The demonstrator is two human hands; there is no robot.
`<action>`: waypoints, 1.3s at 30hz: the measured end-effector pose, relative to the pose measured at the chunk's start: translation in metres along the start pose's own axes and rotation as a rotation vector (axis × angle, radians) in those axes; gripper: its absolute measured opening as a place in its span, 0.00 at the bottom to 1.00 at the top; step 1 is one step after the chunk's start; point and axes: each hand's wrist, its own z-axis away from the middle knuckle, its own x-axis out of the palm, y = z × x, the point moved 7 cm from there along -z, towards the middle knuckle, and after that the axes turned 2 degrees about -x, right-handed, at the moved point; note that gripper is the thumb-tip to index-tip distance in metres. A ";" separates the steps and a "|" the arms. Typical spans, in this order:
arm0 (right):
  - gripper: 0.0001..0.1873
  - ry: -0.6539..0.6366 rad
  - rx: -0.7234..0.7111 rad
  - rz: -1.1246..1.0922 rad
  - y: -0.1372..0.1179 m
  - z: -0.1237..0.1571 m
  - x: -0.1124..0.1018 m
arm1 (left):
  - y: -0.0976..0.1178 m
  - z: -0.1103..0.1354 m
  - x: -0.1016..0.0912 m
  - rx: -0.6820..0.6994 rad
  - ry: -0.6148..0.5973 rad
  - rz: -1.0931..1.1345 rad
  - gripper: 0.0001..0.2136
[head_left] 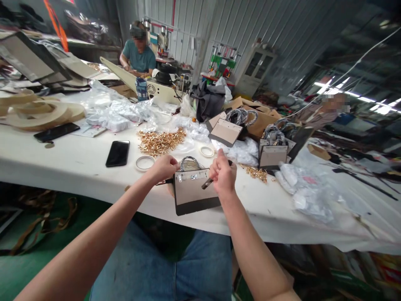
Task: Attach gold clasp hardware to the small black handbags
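A beige bag panel [196, 193] with dark edges lies at the table's front edge, partly over it. Small metal plates [194, 177] show along its top, and a plastic-wrapped bag handle [189, 163] loops up behind. My left hand [166, 168] is closed at the panel's upper left corner, fingertips pinched beside the handle's end. Over the panel's right side, my right hand [223, 174] grips a dark, slim hand tool [207, 183]; its shiny lower end points down-left toward the panel. Its exact kind is unclear. My right hand and forearm hide the panel's right edge.
Brass-coloured fasteners [161, 141] lie piled behind my hands, with more fasteners [257, 173] at right. Tape rolls [145, 163], a phone [118, 153], plastic bags [115, 113] and other bag panels [226, 131] are around. A co-worker [139, 54] sits across; another person [326, 110] is at right.
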 end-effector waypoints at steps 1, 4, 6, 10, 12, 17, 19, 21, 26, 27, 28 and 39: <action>0.41 0.003 0.011 0.017 0.003 0.002 -0.004 | 0.002 -0.004 0.008 -0.012 -0.053 -0.043 0.12; 0.41 0.013 0.034 0.047 0.014 0.005 -0.015 | 0.006 -0.013 0.023 -0.063 -0.135 -0.065 0.14; 0.41 0.015 0.049 0.037 0.018 0.005 -0.020 | 0.008 -0.018 0.023 -0.081 -0.151 -0.031 0.16; 0.41 0.001 0.069 -0.012 0.020 0.001 -0.025 | 0.010 -0.026 0.017 -0.126 -0.221 0.008 0.20; 0.41 -0.005 0.080 -0.028 0.021 0.000 -0.027 | 0.011 -0.029 0.016 -0.142 -0.262 0.099 0.22; 0.42 -0.006 0.102 -0.054 0.022 -0.004 -0.030 | 0.017 -0.027 0.025 -0.215 -0.377 0.154 0.25; 0.42 -0.008 0.105 -0.069 0.023 -0.005 -0.031 | 0.023 -0.023 0.029 -0.233 -0.441 0.160 0.27; 0.41 -0.020 0.113 -0.089 0.023 -0.006 -0.032 | 0.032 -0.020 0.030 -0.213 -0.513 0.226 0.28; 0.42 -0.070 0.140 -0.108 0.022 -0.009 -0.030 | 0.039 -0.019 0.036 -0.235 -0.660 0.346 0.33; 0.43 -0.079 0.152 -0.112 0.022 -0.010 -0.029 | 0.039 -0.019 0.039 -0.255 -0.678 0.375 0.33; 0.43 -0.086 0.164 -0.117 0.023 -0.010 -0.028 | 0.039 -0.020 0.043 -0.273 -0.692 0.412 0.34; 0.44 -0.104 0.212 -0.115 0.026 -0.013 -0.026 | 0.050 -0.006 0.066 -0.308 -0.809 0.475 0.18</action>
